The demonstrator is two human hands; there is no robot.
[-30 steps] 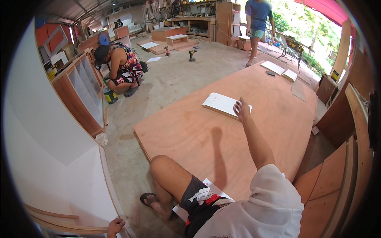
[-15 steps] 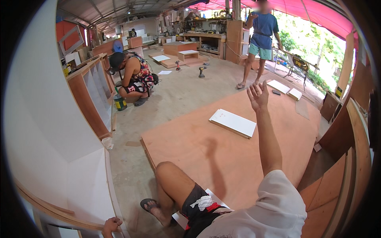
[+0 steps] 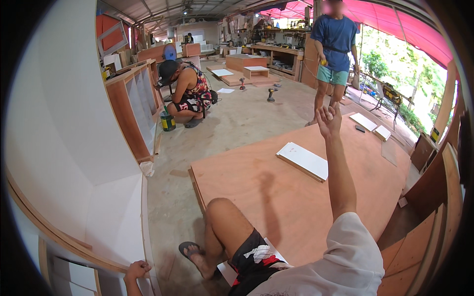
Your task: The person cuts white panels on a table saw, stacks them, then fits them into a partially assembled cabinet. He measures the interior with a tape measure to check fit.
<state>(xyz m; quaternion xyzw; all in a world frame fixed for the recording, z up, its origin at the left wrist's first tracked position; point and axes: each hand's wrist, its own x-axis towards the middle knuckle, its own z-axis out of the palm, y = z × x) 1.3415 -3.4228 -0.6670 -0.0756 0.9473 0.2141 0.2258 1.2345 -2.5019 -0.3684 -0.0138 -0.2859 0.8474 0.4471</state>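
My right hand (image 3: pixel 330 121) is raised at the end of an outstretched arm, above the far part of the large plywood sheet (image 3: pixel 237 182). Its index finger points up while the other fingers bend loosely, and nothing shows in it. Low at the left, my left hand (image 3: pixel 138 270) rests by the edge of a white-lined cabinet (image 3: pixel 116 217) with its fingers curled. Whatever those fingers hold, if anything, is hidden. A stack of white panels (image 3: pixel 303 160) lies on the plywood, left of my right forearm.
A person in a blue shirt (image 3: pixel 335 42) stands beyond the plywood, holding a small yellow object (image 3: pixel 324 62). Another person (image 3: pixel 190 89) squats beside a wooden cabinet (image 3: pixel 131 106) and a green can (image 3: pixel 168 121). Cordless drills (image 3: pixel 271 95) stand on the floor. White boards (image 3: pixel 363 122) lie at the far right.
My right hand's fingers have gone from spread to partly bent, with the index finger up. The person in blue has come closer and lowered an arm. The whole view has shifted slightly.
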